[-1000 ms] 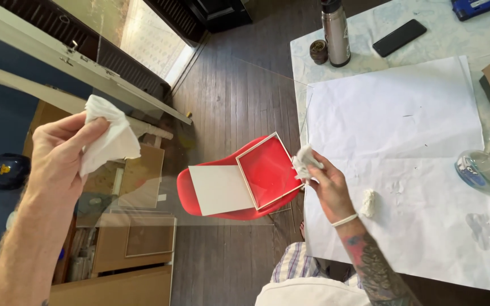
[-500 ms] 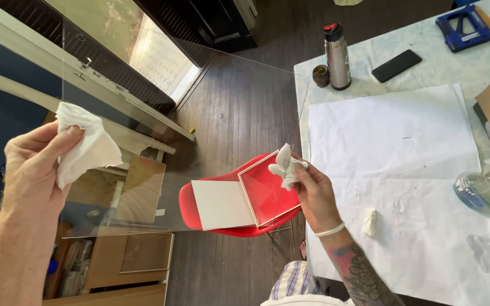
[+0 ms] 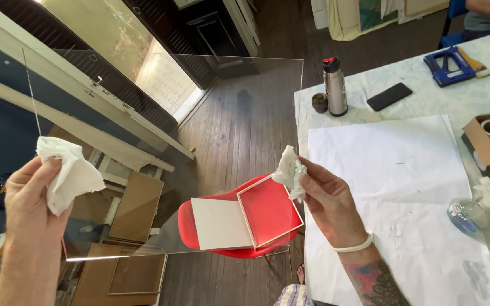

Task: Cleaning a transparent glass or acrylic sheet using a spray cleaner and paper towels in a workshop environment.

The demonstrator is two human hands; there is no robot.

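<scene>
Clear sheet of glass or acrylic point(image 3: 199, 141) held up in mid-air, filling the centre-left of the frame, w/ its top edge running from upper left to upper centre and its bottom edge low at left-centre; floor and furniture show through it. Left hand point(image 3: 29, 198) at the lower left pinches the sheet's left edge thru a crumpled white paper towel point(image 3: 66, 173), fingers closed on towel + edge. Right hand point(image 3: 327, 198) at centre grips the sheet's right edge the same way, thumb and fingers closed on a smaller white wad of tissue point(image 3: 289, 169); white band on the wrist, tattooed forearm below. Seen thru the sheet, lower centre: red chair point(image 3: 222, 246) w/ a white board point(image 3: 220, 224) and a pale-edged frame point(image 3: 269, 211) lying on its seat. Dark wood floor point(image 3: 239, 124) behind. Right half of frame: table w/ big white paper point(image 3: 392, 170) spread on it. Upper centre-right on the table: steel flask point(image 3: 334, 85) upright, small dark jar point(image 3: 319, 102) just beside it, black phone point(image 3: 389, 96) near. Blue tool point(image 3: 449, 63) upper right; open cardboard box point(image 3: 486, 144) w/ tape rolls at right edge; a clear glass item point(image 3: 469, 212) at mid right.
</scene>
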